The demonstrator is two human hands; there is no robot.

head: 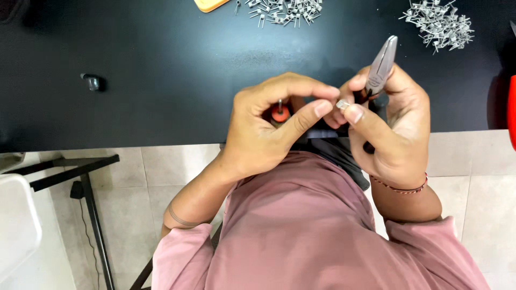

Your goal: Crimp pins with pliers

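Note:
Both my hands meet above the near edge of a black table (161, 64). My left hand (263, 129) is curled around a small tool with a red collar and a metal shaft (279, 111), mostly hidden in the palm. My right hand (392, 123) grips grey-jawed pliers (381, 64), jaws pointing up and away. A tiny silvery metal piece (343, 104) sits between the fingertips of the two hands, touching my left forefinger and my right thumb.
Two heaps of several small metal parts lie at the table's far side (285, 11) (438, 24). An orange object (209, 4) and a small black knob (92, 81) are also on the table. A red object (511, 110) is at the right edge, a white bin (16, 225) on the floor at left.

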